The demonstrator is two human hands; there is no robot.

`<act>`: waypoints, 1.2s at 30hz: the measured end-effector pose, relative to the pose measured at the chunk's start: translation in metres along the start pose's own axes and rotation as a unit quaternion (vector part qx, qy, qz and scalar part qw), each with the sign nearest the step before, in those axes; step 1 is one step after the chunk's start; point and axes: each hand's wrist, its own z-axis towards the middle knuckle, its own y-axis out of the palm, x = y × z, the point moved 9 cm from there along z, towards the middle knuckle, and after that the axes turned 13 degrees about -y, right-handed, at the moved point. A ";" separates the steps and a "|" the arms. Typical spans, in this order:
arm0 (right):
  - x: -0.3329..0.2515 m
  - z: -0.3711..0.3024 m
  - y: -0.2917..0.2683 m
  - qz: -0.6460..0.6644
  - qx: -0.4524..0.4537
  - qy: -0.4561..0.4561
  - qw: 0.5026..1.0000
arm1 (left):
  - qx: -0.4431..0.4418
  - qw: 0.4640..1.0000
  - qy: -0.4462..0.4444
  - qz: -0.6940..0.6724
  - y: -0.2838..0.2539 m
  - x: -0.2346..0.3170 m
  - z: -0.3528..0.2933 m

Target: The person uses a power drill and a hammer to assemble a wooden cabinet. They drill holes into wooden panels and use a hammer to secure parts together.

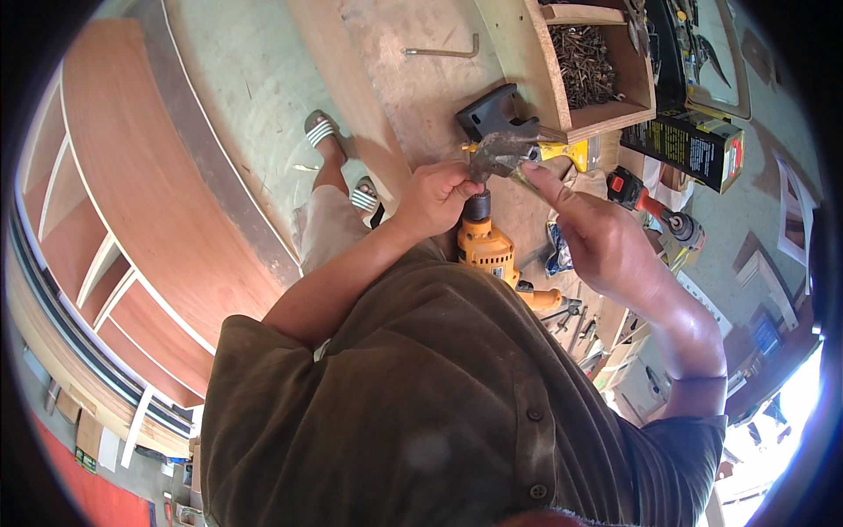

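- The hammer (503,155) has a grey metal head, blunt and angular, its surface scuffed and dull.
- The drill (486,246) just below it has a smooth orange body with vent slots and a dark, rounded chuck.
- The bench (421,101) is flat brown wood, scuffed and stained.
- On it lie an L-shaped rod (443,53) of brassy metal and a black, notched bracket (493,114).
- A tray (613,123) with pale, rough-edged board walls holds a tangled heap of thin, rusty-looking screws (584,68).
- At the far left stands a cabinet (145,149) with a smooth, curved face of reddish wood and pale-edged compartments.
- The hammer's head is between the two hands, above the drill's chuck and near the bracket.
- The left hand (436,200) is at its lower left, fingers curled in and thumb bent against them; whether they pinch anything cannot be told.
- The right hand (590,230) is closed around the hammer's mostly hidden handle, the forefinger stretched along toward the head, the other fingers folded under.
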 end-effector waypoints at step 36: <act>-0.019 -0.020 -0.062 -0.025 0.191 -0.048 0.980 | -0.001 1.000 0.005 0.024 0.003 -0.002 0.002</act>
